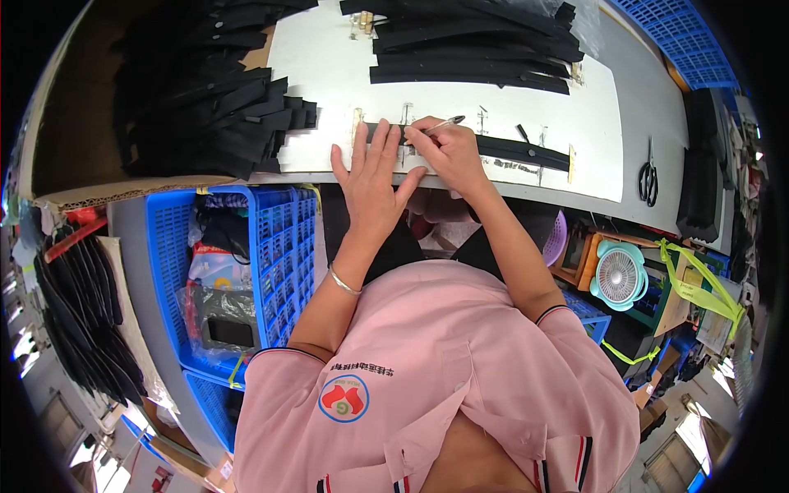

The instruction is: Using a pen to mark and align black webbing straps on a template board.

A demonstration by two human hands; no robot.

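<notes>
A long black fabric strip (505, 149) lies across a white board (596, 123) with dark marks and tape pieces along it. My left hand (370, 177) rests flat on the strip's left part with its fingers spread. Just to its right, my right hand (452, 156) is closed around a pen (449, 122), whose upper end points to the far right. The pen's tip is hidden by the fingers, low over the strip. A small round button-like spot shows near the strip's right end.
More black strips (477, 41) lie at the board's far side. A heap of dark strips (209, 123) spills from a cardboard box (62, 131) on the left. Black-handled scissors (648, 181) lie right of the board. Below the table stand a blue crate (279, 263) and a small fan (618, 275).
</notes>
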